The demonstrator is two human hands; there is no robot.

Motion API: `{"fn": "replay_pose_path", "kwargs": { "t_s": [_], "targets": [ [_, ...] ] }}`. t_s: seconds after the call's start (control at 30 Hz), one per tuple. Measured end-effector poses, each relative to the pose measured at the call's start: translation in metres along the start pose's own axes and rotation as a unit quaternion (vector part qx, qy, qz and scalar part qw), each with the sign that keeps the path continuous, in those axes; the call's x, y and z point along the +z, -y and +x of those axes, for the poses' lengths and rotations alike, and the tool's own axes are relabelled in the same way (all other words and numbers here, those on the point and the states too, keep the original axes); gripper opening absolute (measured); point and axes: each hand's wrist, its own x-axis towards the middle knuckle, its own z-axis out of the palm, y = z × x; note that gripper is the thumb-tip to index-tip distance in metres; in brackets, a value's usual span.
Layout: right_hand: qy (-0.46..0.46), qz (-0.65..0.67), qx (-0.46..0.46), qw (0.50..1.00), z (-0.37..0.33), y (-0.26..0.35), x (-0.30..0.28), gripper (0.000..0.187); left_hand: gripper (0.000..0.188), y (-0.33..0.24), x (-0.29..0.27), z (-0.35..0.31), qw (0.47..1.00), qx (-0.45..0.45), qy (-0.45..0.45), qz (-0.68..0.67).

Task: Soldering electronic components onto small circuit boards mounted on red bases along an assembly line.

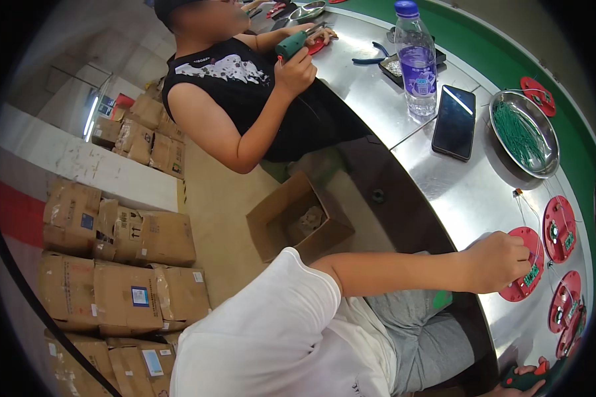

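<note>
Crowding the counter (470, 198), head view: bottle (417, 69), phone (454, 123), steel bowl (548, 149) of green wires, other red discs (560, 229) beyond. Left hand (500, 263) partly covers a wired red disc (534, 249) on the counter; fingertips hidden. Right hand (520, 392) cropped by lower edge. Left fingers curled at the disc, pinch uncertain; right fingers wrapped round green tool (520, 379).

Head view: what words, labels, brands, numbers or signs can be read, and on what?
Purple bottle label: white characters, not copied here.
Black top: chest lettering, too small to read.
Stacked cartons: print and stickers too small or blurred; one shows upward arrows.
Red discs: none legible.
</note>
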Motion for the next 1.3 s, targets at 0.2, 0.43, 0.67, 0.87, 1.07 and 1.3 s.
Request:
{"fn": "replay_pose_path", "kwargs": {
  "t_s": [0.2,0.43,0.67,0.87,1.07,1.3],
  "targets": [
    [-0.077,-0.032,-0.050,0.995,-0.015,0.038,0.073,0.040,0.012,-0.004,0.007,0.004,0.999,0.023,-0.027,0.026],
    [-0.192,0.031,0.091,0.977,-0.007,0.028,0.038,0.046,0.021,-0.008,0.006,0.009,0.999,0.029,-0.027,0.035],
    [-0.177,0.076,0.039,0.980,-0.014,0.027,0.038,0.039,0.056,-0.018,-0.018,0.029,0.980,0.032,0.189,0.059],
    [-0.243,0.069,0.013,0.968,-0.010,0.033,0.049,0.041,0.046,-0.005,-0.009,0.123,0.976,0.151,0.155,0.012],
    [-0.246,0.085,0.021,0.965,-0.008,0.032,0.050,0.039,0.058,0.117,0.095,0.277,0.979,0.027,0.188,0.070],
    [-0.269,0.101,0.009,0.958,-0.008,0.028,0.046,0.039,0.072,0.215,0.102,0.297,0.891,-0.199,0.262,0.312]
  ]
}}
